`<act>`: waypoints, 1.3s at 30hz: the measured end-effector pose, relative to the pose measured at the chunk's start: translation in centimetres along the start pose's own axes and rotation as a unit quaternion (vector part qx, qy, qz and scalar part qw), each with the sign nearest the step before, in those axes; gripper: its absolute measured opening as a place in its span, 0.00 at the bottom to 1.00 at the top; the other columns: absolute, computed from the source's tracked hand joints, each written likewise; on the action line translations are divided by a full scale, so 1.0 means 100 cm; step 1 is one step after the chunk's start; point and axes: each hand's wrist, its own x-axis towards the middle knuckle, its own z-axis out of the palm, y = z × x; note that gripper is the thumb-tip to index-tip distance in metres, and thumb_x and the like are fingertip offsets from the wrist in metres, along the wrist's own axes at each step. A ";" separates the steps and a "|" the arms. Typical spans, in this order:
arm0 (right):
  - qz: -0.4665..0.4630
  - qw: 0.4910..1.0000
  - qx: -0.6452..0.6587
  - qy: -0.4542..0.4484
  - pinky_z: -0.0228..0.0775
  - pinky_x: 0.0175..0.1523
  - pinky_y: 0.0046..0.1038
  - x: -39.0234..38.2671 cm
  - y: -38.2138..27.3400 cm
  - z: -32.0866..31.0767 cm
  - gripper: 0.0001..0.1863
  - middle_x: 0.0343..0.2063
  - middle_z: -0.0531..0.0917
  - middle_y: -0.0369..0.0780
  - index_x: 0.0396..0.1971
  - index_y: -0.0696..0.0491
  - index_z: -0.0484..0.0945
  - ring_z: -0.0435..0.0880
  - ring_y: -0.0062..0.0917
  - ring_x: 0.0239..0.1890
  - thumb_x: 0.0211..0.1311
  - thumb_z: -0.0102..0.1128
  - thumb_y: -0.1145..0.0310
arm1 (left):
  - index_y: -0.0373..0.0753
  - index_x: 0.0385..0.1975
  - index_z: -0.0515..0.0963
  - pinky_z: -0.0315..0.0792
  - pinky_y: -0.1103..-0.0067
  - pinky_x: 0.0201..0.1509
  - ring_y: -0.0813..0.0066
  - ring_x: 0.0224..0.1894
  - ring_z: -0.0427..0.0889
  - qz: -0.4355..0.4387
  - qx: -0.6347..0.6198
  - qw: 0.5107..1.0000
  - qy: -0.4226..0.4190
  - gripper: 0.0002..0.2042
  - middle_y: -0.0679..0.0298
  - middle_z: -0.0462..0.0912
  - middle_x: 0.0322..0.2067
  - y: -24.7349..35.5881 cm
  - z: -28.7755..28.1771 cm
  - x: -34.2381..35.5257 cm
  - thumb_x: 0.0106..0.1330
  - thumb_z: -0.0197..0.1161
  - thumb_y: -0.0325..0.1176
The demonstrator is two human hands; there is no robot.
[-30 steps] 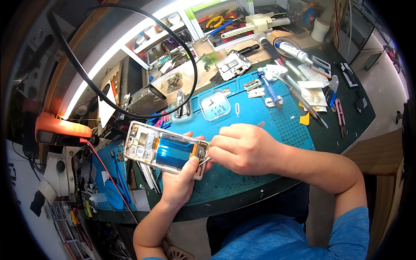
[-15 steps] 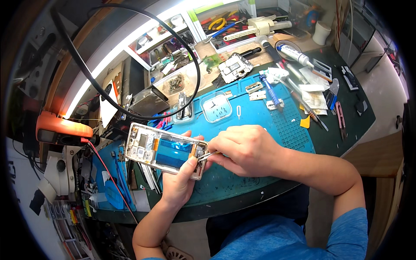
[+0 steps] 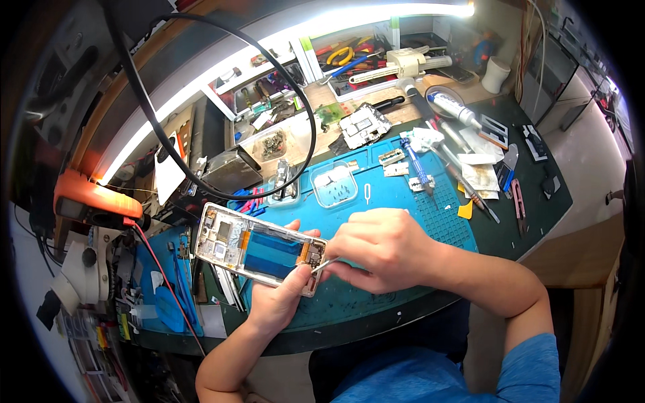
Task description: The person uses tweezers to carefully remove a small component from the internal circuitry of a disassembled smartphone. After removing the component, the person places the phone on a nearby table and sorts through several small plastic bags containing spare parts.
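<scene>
An opened phone frame [image 3: 220, 254] with a dark blue inner panel [image 3: 269, 252] and exposed small parts lies tilted in my left hand [image 3: 281, 295], whose thumb presses on its right end. My right hand [image 3: 383, 248] is closed on a thin metal tool [image 3: 320, 266], which looks like tweezers, its tip at the phone's right end beside my left thumb. Just beyond, on the blue mat [image 3: 363, 282], are a clear lidded box [image 3: 334, 193] of small parts, a SIM pin [image 3: 367, 194] and a blue-handled screwdriver [image 3: 414, 159].
An orange meter [image 3: 94, 198] with a red lead stands at the left. A black cable [image 3: 309, 134] loops above the bench. Tubes [image 3: 451, 106], pens, pliers [image 3: 519, 208] and paper crowd the right. Loose boards [image 3: 363, 127] and tool bins [image 3: 342, 57] sit at the back.
The whole view has shifted slightly, so the bench appears lower. My right fingers and the metal tool have changed angle slightly at the phone's right end; the phone stays in my left hand.
</scene>
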 end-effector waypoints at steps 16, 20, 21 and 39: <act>0.066 0.994 -0.077 0.043 0.73 0.29 0.29 -0.001 -0.003 0.006 0.08 0.24 0.81 0.35 0.26 0.50 0.78 0.82 0.29 0.25 0.50 0.71 0.71 | 0.43 0.74 0.44 0.76 0.64 0.63 0.59 0.68 0.68 0.067 0.028 0.997 -0.017 0.41 0.52 0.61 0.68 0.003 0.003 -0.003 0.66 0.62 0.20; 0.059 0.994 -0.083 0.037 0.72 0.30 0.31 -0.003 -0.002 0.008 0.06 0.23 0.76 0.36 0.27 0.52 0.76 0.80 0.29 0.26 0.55 0.66 0.69 | 0.42 0.74 0.44 0.76 0.64 0.63 0.59 0.68 0.68 0.085 0.055 0.995 -0.019 0.40 0.51 0.62 0.68 0.000 0.003 -0.002 0.67 0.61 0.20; 0.059 0.994 -0.083 0.038 0.72 0.30 0.31 -0.003 -0.002 0.008 0.06 0.23 0.76 0.36 0.27 0.52 0.76 0.80 0.29 0.26 0.55 0.66 0.69 | 0.42 0.74 0.44 0.76 0.64 0.63 0.59 0.68 0.68 0.090 0.061 0.994 -0.021 0.40 0.51 0.62 0.68 0.000 0.003 -0.001 0.67 0.61 0.20; 0.089 0.994 -0.045 0.033 0.75 0.31 0.30 -0.004 -0.005 0.010 0.06 0.25 0.79 0.37 0.29 0.53 0.77 0.81 0.30 0.27 0.58 0.66 0.69 | 0.42 0.74 0.45 0.77 0.65 0.62 0.56 0.69 0.67 0.061 0.024 0.998 -0.003 0.39 0.51 0.61 0.67 0.003 0.006 -0.004 0.68 0.61 0.20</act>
